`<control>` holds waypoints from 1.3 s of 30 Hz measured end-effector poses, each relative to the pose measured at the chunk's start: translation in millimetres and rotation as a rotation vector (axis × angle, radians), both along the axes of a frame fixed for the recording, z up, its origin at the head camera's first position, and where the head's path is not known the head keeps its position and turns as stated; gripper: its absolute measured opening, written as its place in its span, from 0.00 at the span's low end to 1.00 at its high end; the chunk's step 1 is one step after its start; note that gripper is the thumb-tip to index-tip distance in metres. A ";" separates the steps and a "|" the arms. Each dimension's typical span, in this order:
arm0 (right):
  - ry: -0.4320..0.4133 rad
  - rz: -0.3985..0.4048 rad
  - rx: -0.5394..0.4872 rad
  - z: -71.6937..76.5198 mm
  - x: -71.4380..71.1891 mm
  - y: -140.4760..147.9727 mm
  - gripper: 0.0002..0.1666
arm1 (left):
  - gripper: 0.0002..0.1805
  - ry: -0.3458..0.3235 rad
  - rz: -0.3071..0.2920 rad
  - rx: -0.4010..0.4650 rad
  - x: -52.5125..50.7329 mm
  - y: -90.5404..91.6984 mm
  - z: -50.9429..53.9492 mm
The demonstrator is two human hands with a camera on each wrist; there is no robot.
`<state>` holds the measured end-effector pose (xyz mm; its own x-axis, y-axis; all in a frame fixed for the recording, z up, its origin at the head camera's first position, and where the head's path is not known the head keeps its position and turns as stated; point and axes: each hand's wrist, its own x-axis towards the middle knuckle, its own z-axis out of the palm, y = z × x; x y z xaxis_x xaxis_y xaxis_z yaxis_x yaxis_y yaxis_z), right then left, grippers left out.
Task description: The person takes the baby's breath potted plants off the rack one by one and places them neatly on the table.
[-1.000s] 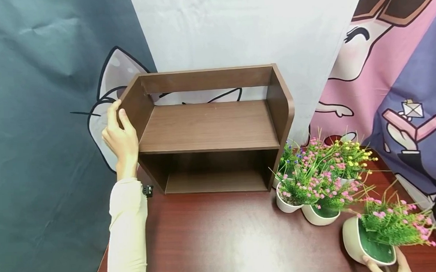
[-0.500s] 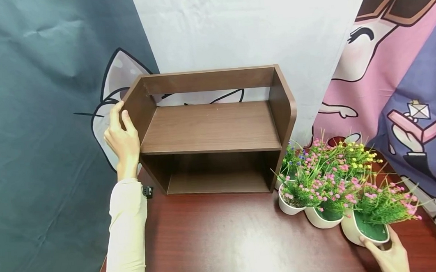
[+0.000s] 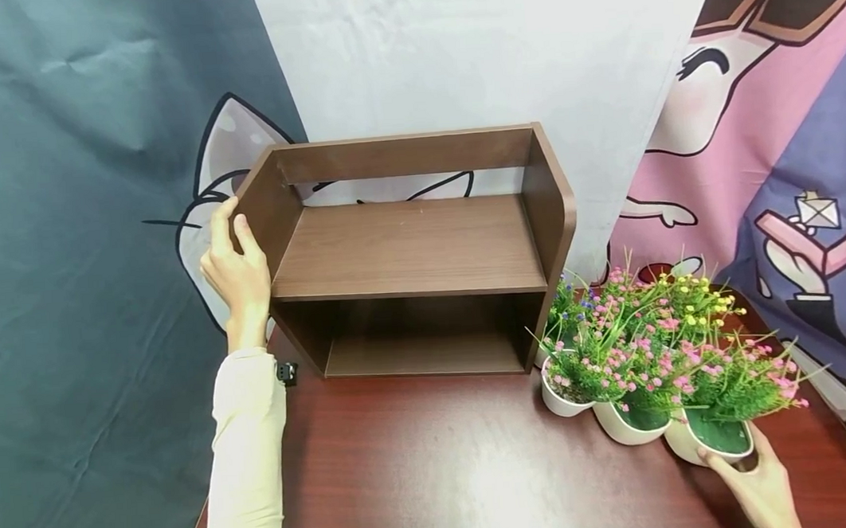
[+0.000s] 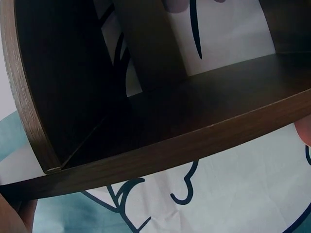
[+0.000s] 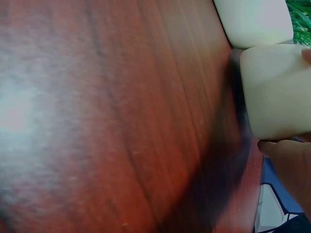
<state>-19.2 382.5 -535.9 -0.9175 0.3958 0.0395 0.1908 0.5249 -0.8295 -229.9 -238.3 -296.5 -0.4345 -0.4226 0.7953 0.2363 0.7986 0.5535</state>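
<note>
A brown two-tier shelf (image 3: 408, 245) stands on the reddish wooden table against the backdrop. My left hand (image 3: 237, 270) grips the edge of its left side panel (image 3: 269, 212); in the left wrist view, fingers (image 4: 12, 216) show at the board's edge. At the lower right, my right hand (image 3: 757, 478) holds a white flowerpot (image 3: 680, 442) of pink flowers, thumb and fingers on its sides. In the right wrist view this pot (image 5: 277, 92) rests by the table surface, touching or nearly touching a second white pot (image 5: 257, 22).
Several other potted flowers cluster right of the shelf: a small white pot (image 3: 562, 400), a wider white pot (image 3: 629, 429), yellow flowers (image 3: 698, 305) and blue flowers (image 3: 576, 312). Printed cloth (image 3: 105, 233) hangs behind and on both sides. The table (image 3: 405, 464) extends in front.
My right hand has moved the flowerpot up and left, from the lower right corner to beside the wider white pot. My left hand has stayed on the shelf panel.
</note>
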 end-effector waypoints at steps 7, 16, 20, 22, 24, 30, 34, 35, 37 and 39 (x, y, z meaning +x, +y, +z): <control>-0.001 0.030 0.025 -0.3 -6.5 5.0 0.48 | 0.17 0.018 0.007 0.013 -1.2 1.9 -1.1; 0.020 0.065 0.028 -0.4 -14.5 5.9 0.47 | 0.17 0.017 0.008 0.011 -0.8 0.2 -1.3; 0.022 0.071 0.020 -0.9 -16.2 5.4 0.46 | 0.17 0.022 0.011 0.014 -2.4 -0.2 -2.2; 0.017 0.072 0.021 -1.9 -16.7 5.2 0.46 | 0.17 0.025 0.012 0.016 -3.2 -0.2 -2.5; 0.006 0.074 0.032 -2.8 -17.0 5.0 0.46 | 0.16 0.027 0.012 0.017 -3.9 0.1 -2.7; -0.034 0.139 0.056 -1.5 -20.3 5.0 0.45 | 0.15 0.037 0.011 0.010 -3.7 -0.6 -2.0; -0.036 0.170 0.047 -2.0 -21.3 3.6 0.44 | 0.15 0.036 0.009 -0.001 -4.3 -1.1 -2.1; -0.032 0.174 0.041 -2.2 -21.3 3.1 0.44 | 0.15 0.034 0.006 -0.002 -4.6 -1.4 -2.0; -0.034 0.173 0.045 -2.8 -21.8 2.4 0.45 | 0.15 0.031 0.001 -0.003 -5.1 -1.9 -1.8; -0.034 0.176 0.047 -3.4 -22.1 2.1 0.45 | 0.15 0.032 -0.002 -0.003 -5.5 -2.7 -1.5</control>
